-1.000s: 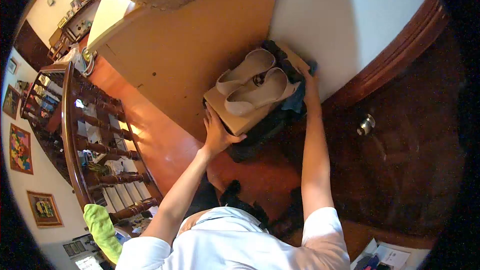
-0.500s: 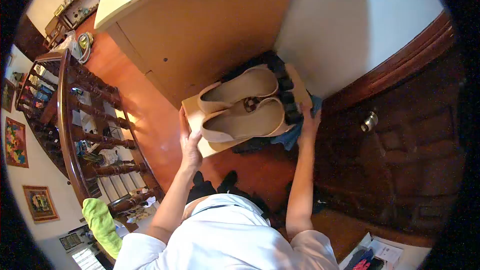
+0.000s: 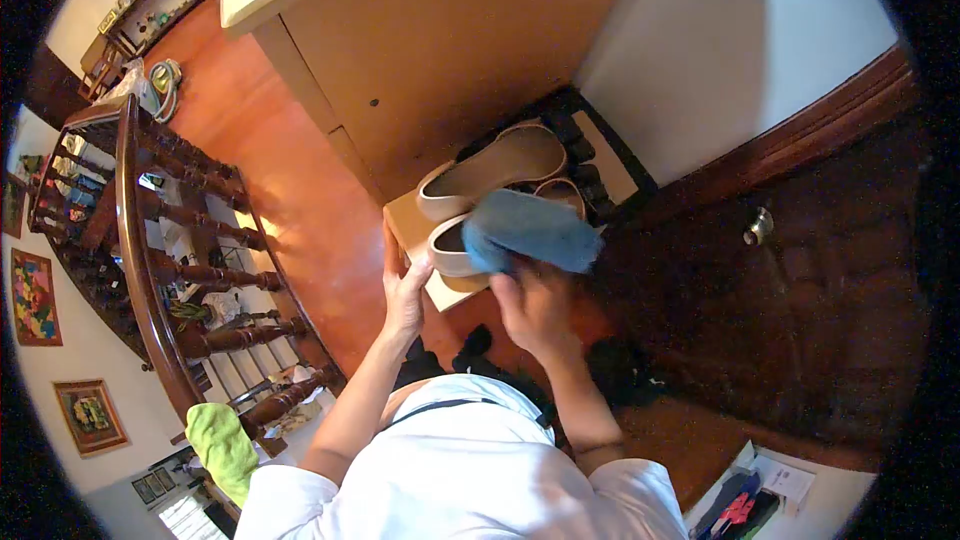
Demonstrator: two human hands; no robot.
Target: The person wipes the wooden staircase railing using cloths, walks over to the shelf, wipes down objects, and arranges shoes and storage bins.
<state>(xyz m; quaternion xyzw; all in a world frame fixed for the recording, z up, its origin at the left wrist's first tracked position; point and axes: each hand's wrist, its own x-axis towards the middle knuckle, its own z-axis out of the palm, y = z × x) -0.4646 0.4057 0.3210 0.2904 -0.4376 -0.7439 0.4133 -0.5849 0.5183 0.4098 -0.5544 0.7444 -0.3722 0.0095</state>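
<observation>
"My right hand (image 3: 540,305) clutches a blurred blue cloth (image 3: 535,230) at frame centre, overlapping the near shoe (image 3: 447,252); my left hand (image 3: 404,305) clasps a corner of the tan box (image 3: 408,220) underneath."

"Any advice?"

"I'd hold that corner firmly and move the cloth gently, so the far shoe (image 3: 500,170), just above it in frame, doesn't slide."

"Any writing?"

"No brand readable; print on the paper (image 3: 785,477), lower right, is too small."

Dark wooden railing (image 3: 133,240) at left; framed pictures (image 3: 90,417) beyond it; brown door (image 3: 800,310) with metal knob (image 3: 758,227) at right
</observation>
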